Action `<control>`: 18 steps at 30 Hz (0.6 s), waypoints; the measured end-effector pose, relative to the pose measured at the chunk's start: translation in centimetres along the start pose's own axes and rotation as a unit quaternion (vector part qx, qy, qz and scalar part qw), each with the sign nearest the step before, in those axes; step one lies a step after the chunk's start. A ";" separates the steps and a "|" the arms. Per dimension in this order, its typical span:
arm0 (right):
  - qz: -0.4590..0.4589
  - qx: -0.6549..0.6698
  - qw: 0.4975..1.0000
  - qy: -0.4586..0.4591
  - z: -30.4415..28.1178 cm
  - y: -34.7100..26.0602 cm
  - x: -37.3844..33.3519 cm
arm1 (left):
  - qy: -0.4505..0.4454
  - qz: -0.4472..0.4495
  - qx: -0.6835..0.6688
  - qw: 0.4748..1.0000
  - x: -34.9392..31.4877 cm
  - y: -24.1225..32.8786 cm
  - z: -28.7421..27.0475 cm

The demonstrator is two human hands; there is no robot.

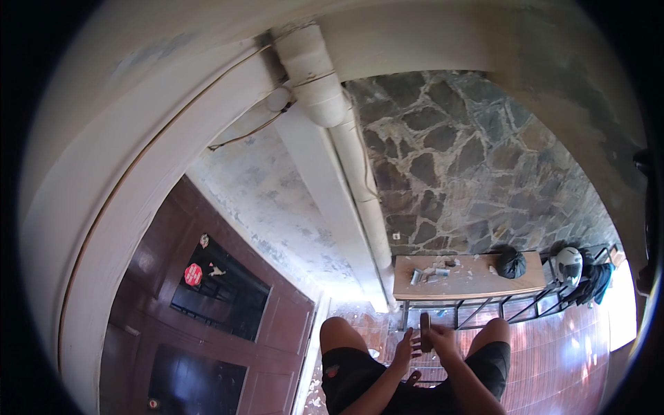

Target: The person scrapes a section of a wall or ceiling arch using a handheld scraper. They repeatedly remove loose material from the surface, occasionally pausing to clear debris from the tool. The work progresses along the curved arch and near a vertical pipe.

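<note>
Between my bare knees, my right hand (pixel 440 339) grips a small, narrow brown block (pixel 425 332) with a rounded upper end. The block stands roughly upright; its exact kind is too small to tell. My left hand (pixel 404 351) is just left of it, fingers apart and close to the block's side. Whether those fingertips touch it cannot be made out. Lower down, a small brown thing (pixel 413 378) shows in front of my dark shorts (pixel 353 373).
Ahead, a wood-topped bench (pixel 477 284) on a black metal frame bears scraps and grey pieces (pixel 430 274), plus a round black bundle (pixel 511 263). Right of it are a white helmet (pixel 569 266) and dark cloth (pixel 591 287). A brown door (pixel 283 311) stands left, a stone wall (pixel 456 166) behind.
</note>
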State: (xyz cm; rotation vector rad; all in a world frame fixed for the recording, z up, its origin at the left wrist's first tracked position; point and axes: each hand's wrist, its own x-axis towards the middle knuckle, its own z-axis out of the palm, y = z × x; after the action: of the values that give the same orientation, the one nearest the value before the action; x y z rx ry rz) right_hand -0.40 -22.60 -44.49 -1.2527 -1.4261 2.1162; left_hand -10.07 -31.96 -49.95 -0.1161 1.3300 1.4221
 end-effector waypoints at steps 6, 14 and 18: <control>-0.315 -0.108 0.943 -0.029 12.5 -16.7 0.1 | -0.106 0.139 -0.086 0.981 -4.4 4.3 -3.7; -0.589 0.016 0.803 -0.083 29.6 -35.9 -10.0 | -0.145 0.212 0.416 0.872 -5.2 -3.7 -2.9; -0.564 0.039 0.810 -0.156 34.1 -39.1 -11.6 | -0.106 0.251 0.636 0.722 -5.8 -5.8 -2.2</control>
State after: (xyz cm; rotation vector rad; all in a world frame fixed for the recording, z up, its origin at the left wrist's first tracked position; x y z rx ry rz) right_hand -29.00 -32.51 -0.81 0.1163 -1.5688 1.4652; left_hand -4.97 -38.72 -50.35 1.3676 1.9327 0.5788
